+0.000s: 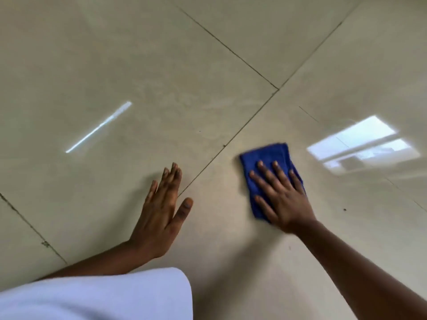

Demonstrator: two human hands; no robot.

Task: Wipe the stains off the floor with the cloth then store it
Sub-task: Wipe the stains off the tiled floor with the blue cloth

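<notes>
White garment (pixel 97 294) low in frame; right hand (pixel 280 199) spread flat, pressing blue cloth (pixel 265 155) on floor (pixel 161 65); left hand (pixel 161 211) open, empty.

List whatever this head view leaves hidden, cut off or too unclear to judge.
- Floor under the folded blue cloth: covered by the cloth and the right hand flat on it.
- Stains on the glossy beige tiled floor: glare patches and blur; only small dark specks show.
- Storage place: outside the frame.
- Left hand: palm contact with the floor unclear.
</notes>
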